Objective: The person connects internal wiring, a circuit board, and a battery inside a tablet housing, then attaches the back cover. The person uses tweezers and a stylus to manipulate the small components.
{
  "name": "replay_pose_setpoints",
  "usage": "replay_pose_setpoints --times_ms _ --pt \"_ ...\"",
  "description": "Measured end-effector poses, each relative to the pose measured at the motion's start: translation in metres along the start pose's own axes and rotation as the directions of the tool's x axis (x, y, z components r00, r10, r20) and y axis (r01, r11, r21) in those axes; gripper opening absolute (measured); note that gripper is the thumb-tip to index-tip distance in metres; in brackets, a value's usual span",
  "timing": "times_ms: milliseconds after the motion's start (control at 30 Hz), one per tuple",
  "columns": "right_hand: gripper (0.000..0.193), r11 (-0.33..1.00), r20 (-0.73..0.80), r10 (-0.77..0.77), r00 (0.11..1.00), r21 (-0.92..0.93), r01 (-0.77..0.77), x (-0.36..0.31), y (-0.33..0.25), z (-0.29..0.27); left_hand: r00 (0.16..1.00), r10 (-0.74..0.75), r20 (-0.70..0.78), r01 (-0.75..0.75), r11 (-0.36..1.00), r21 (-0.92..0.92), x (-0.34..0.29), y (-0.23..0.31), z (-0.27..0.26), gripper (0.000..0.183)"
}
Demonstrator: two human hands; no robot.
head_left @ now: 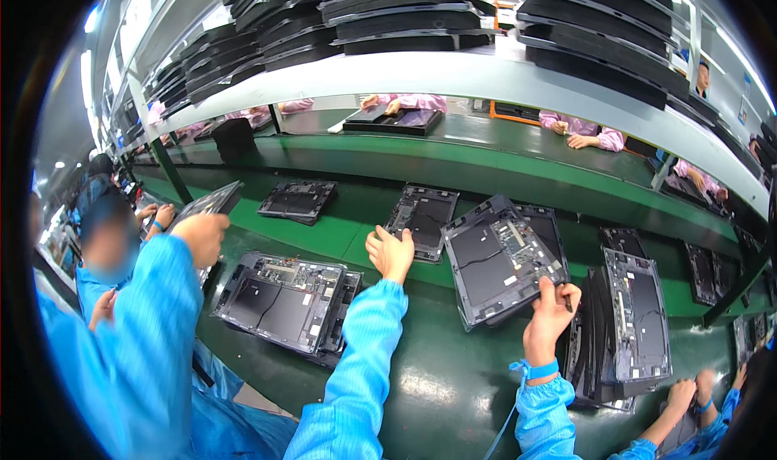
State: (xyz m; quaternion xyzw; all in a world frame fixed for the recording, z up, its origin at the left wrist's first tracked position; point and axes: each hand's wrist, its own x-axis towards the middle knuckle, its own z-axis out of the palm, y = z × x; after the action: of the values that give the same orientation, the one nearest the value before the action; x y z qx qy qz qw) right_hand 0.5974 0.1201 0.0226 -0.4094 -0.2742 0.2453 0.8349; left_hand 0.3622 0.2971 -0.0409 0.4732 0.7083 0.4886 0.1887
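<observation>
My right hand (550, 318) grips the lower right corner of an opened tablet housing (477, 257), held tilted above the green bench. Its circuit board, black battery area and cables are exposed. A small dark object (571, 302) shows at these fingers; I cannot make out what it is. My left hand (390, 253) is open, fingers apart, at the lower left edge of another opened housing (433, 215) on the green conveyor. Whether it touches that housing I cannot tell. Behind the held housing, a further housing (546, 221) is partly hidden.
A stack of opened housings (279, 302) lies left of my left forearm; another stack (639, 314) stands at right. A co-worker's hand (202, 237) holds a panel (214, 201) at left. Black trays (405, 19) fill the shelf (453, 75) overhead. Pink-sleeved people work beyond.
</observation>
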Motion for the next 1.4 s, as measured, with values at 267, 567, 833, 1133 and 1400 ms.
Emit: replay_pose_setpoints --times_ms 267,567,833,1133,1400 --pt "0.033 0.999 -0.011 -0.027 1.000 0.021 0.028 0.025 0.006 0.012 0.772 -0.224 0.595 -0.037 0.919 0.393 0.081 -0.028 -0.003 0.069" --pt "0.027 0.996 0.020 -0.090 0.996 0.004 0.090 0.012 -0.024 0.027 0.915 -0.212 0.343 0.302 0.924 -0.235 0.081 -0.041 -0.016 0.068" --pt "0.025 0.981 -0.114 -0.171 0.979 -0.108 0.159 0.068 0.034 0.015 0.845 0.395 -0.361 -0.402 0.914 0.061 -0.005 0.128 -0.126 0.035" --pt "0.039 0.888 0.133 0.204 0.970 -0.443 -0.125 0.079 0.197 0.105 0.936 0.265 -0.232 -0.349 0.789 -0.506 -0.057 0.106 -0.161 0.043" --pt "0.063 0.718 0.296 0.606 0.738 -0.603 -0.347 0.018 0.091 0.068 0.994 0.034 0.104 0.069 0.542 -0.837 -0.205 0.039 -0.166 0.043"
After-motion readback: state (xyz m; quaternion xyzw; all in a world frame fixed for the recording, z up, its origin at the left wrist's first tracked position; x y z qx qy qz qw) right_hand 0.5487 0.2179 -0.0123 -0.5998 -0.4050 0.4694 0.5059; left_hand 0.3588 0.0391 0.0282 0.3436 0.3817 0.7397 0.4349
